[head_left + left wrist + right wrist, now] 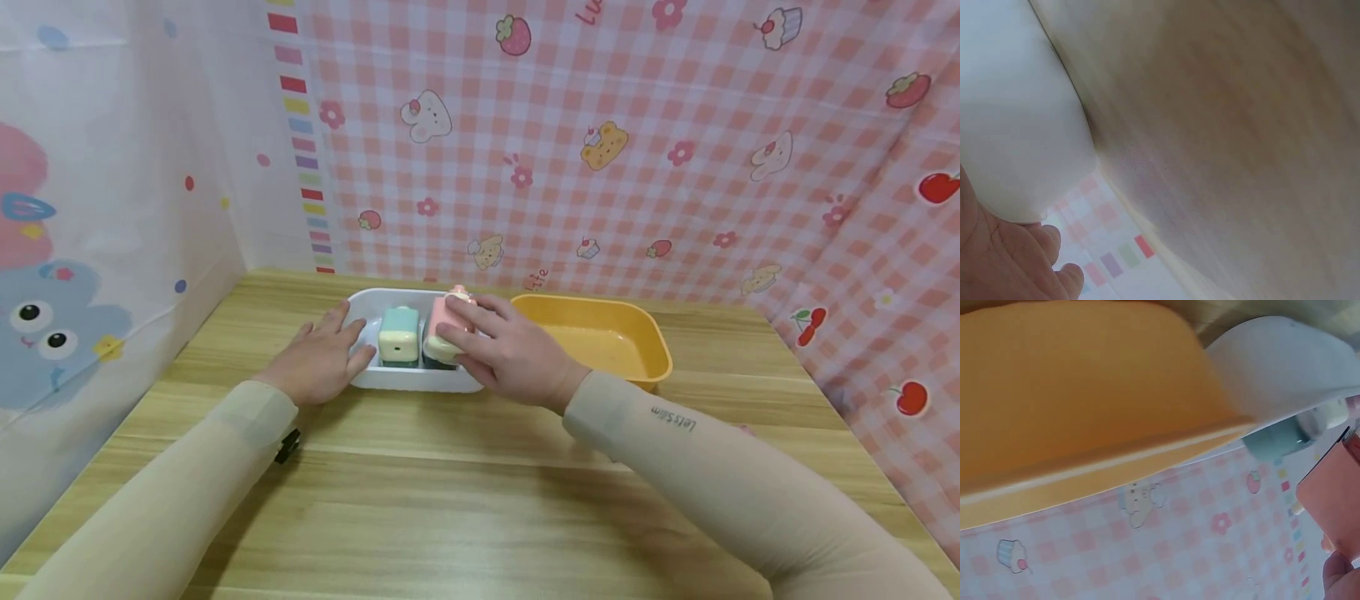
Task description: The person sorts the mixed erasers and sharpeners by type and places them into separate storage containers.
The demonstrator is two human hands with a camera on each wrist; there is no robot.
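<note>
A white tray holds a mint-green and cream pencil sharpener with a small round hole in its front. Beside it, at the tray's right end, my right hand grips a pink and cream pencil sharpener from the right side. The right wrist view shows this pink sharpener above the level of the tray's rim. My left hand lies at the tray's left end, fingers spread and extended over the rim. In the left wrist view its fingers are beside the white tray wall.
A yellow tray stands just right of the white one, partly behind my right hand. Both are on a wooden table, near its back edge. A pink checked cloth hangs behind, with patterned cloth at both sides.
</note>
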